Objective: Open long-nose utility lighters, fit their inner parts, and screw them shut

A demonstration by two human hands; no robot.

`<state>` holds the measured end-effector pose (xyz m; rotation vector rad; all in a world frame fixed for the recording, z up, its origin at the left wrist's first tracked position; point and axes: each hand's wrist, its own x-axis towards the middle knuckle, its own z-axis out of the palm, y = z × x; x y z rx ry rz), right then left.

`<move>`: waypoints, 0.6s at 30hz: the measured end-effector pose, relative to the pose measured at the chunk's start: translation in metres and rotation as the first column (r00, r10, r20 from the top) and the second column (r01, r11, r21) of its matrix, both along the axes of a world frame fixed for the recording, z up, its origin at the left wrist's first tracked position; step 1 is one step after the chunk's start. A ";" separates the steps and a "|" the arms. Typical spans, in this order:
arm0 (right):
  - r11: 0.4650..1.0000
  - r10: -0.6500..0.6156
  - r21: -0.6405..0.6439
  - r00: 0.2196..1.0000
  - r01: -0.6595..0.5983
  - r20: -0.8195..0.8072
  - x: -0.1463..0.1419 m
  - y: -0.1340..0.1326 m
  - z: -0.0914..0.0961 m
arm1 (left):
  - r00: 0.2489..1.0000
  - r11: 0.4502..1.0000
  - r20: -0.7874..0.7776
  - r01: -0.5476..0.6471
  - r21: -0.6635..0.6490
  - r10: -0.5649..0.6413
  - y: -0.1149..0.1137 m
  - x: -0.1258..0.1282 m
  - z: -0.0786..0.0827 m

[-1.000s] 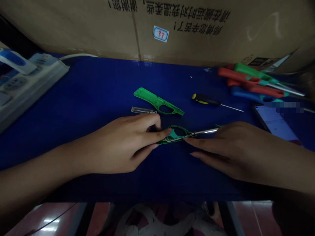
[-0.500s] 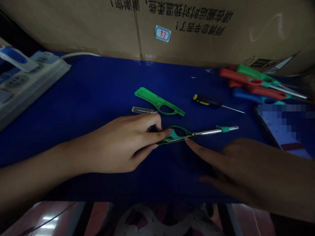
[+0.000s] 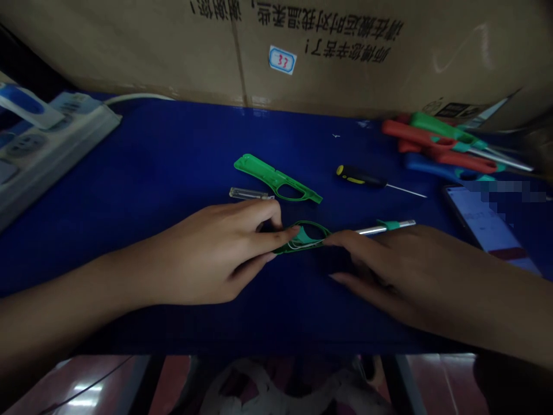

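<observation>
My left hand (image 3: 224,248) grips the handle end of an open green lighter casing (image 3: 317,223), with its index finger on the teal trigger (image 3: 306,236) and its thumb at the near edge. A thin pale wire (image 3: 298,246) runs along inside the casing. My right hand (image 3: 389,265) presses its index fingertip on the casing's front, where the wire leads; its thumb is apart, below. Behind that hand the lighter's metal tube (image 3: 372,230), with a teal collar (image 3: 392,225), is partly hidden. Beyond my left hand lie a clear fuel tank (image 3: 248,193) and the other green casing half (image 3: 263,173).
A black and yellow screwdriver (image 3: 363,176) lies to the right. Several lighters (image 3: 432,138) are piled at the back right, near a phone (image 3: 488,225). A power strip (image 3: 56,129) stands at the left. A cardboard box (image 3: 173,52) borders the blue table (image 3: 151,150) behind.
My right hand has moved up and slightly left, its bent index finger now covering the rear of the metal tube. My left hand holds the casing as before. The view has shifted slightly.
</observation>
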<state>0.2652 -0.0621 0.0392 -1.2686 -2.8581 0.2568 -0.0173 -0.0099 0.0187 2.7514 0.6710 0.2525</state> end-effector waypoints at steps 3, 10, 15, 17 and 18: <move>1.000 0.011 0.017 0.997 -0.012 0.076 -0.005 0.003 -0.002 | 1.000 1.000 0.000 0.007 0.007 -0.007 0.000 0.000 -0.001; 1.000 -0.012 -0.010 0.997 0.012 0.077 -0.009 0.008 -0.004 | 1.000 1.000 -0.026 0.017 0.000 -0.017 0.000 0.001 -0.001; 0.998 -0.064 -0.022 0.996 0.066 0.057 -0.008 0.004 -0.003 | 1.000 1.000 -0.017 0.018 0.002 -0.018 -0.001 0.000 0.000; 0.996 -0.084 -0.029 0.995 0.086 0.052 -0.008 0.003 -0.003 | 1.000 1.000 -0.016 0.016 -0.001 -0.016 -0.001 -0.001 0.000; 0.995 -0.096 -0.024 0.994 0.097 0.049 -0.008 0.002 -0.003 | 1.000 1.000 -0.017 0.015 -0.004 -0.015 -0.001 -0.001 0.000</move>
